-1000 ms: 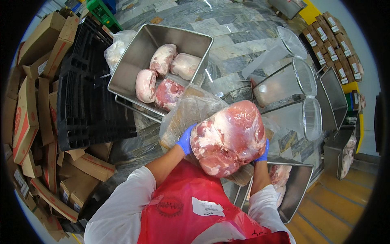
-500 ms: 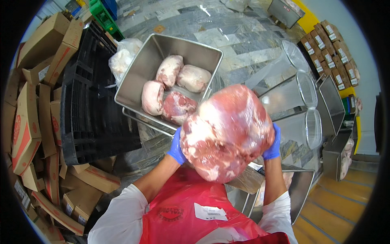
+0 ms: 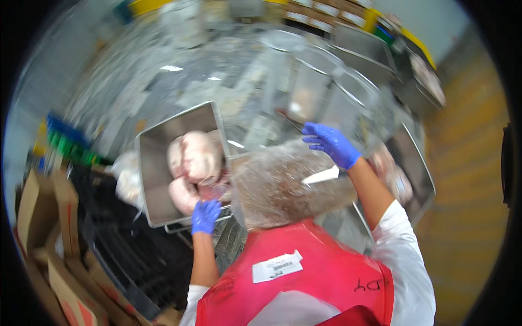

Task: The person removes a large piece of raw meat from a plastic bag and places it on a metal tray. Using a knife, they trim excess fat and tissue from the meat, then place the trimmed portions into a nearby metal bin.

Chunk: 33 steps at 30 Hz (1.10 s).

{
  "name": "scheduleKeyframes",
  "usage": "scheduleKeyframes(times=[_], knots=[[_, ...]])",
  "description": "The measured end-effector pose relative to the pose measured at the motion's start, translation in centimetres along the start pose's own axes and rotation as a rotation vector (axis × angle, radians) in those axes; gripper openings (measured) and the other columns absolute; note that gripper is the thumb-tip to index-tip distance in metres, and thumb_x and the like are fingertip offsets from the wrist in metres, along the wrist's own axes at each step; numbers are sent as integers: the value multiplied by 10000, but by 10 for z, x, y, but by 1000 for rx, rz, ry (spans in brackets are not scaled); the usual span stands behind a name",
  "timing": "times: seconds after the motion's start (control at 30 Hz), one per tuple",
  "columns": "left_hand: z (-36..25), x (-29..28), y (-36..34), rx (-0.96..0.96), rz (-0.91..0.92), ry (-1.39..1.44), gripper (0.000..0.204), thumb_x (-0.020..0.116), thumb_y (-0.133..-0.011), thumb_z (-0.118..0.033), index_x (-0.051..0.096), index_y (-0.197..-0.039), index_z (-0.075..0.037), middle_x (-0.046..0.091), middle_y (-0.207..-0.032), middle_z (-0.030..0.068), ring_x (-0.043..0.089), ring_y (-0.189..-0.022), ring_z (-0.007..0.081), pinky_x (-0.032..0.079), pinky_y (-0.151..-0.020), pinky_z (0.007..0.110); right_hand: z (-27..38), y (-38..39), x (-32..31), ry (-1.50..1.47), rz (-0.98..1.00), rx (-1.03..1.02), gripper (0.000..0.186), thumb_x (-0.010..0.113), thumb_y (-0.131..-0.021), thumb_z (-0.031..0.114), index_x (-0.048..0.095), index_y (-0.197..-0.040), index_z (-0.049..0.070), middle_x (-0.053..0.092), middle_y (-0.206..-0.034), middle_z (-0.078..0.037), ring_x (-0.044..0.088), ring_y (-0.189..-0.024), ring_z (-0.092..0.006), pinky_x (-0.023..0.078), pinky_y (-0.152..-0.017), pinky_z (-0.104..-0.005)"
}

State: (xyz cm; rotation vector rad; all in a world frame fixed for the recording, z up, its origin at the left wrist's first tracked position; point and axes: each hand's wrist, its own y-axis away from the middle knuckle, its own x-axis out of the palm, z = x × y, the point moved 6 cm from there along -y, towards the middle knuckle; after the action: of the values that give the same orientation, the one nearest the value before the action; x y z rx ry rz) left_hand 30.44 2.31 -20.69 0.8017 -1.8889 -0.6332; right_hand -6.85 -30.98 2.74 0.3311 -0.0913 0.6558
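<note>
My left hand (image 3: 206, 217), in a blue glove, is at the near rim of a steel bin (image 3: 153, 179). Its fingers are apart and it holds nothing. Inside the bin lie several pieces of meat, with a large pale one (image 3: 200, 157) on top and a smaller piece (image 3: 184, 194) beside my left fingertips. My right hand (image 3: 331, 145), gloved alike, hovers with fingers stretched out, empty, just past a brown box (image 3: 272, 190) covered in clear plastic. This box stands in front of my red apron, a white label (image 3: 322, 175) on it.
Another steel bin (image 3: 416, 157) with meat is at my right. Tall clear-plastic-lined containers (image 3: 350, 100) stand ahead. A black pallet (image 3: 117, 244) and cardboard boxes (image 3: 65, 212) are on the left, near a white plastic bag (image 3: 128, 179).
The large piece of meat has left both hands; a large piece now lies atop the bin's contents. My hands have parted, and the view has turned to the right.
</note>
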Motion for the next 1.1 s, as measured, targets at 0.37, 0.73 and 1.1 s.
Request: scheduleKeyframes(times=[0.37, 0.73, 1.1], knots=[[-44, -30, -86, -7, -178, -53, 535, 472, -1022, -424, 540, -1348, -5, 594, -1372, 150, 585, -1224, 303, 495, -1013, 403, -467, 818, -148, 658, -1271, 1496, 600, 536, -908, 482, 625, -1298, 35, 629, -1297, -230, 634, -1176, -355, 504, -961, -458], [214, 421, -24, -64, 588, -873, 475, 524, -1018, -419, 579, -1295, -37, 650, -1233, 150, 641, -1042, 239, 516, -890, 347, -562, 662, -165, 192, -1230, 832, 299, 581, -935, 325, 719, -985, 64, 711, -944, -204, 684, -859, -361, 520, -768, -454], [609, 435, -59, 290, 962, -1906, 364, 635, -961, -316, 667, -1116, 12, 735, -960, 162, 709, -868, 278, 553, -800, 374, -424, 515, -485, 383, -1080, 552, 320, 658, -920, 302, 734, -1051, 20, 745, -966, -156, 710, -894, -221, 532, -844, -344]])
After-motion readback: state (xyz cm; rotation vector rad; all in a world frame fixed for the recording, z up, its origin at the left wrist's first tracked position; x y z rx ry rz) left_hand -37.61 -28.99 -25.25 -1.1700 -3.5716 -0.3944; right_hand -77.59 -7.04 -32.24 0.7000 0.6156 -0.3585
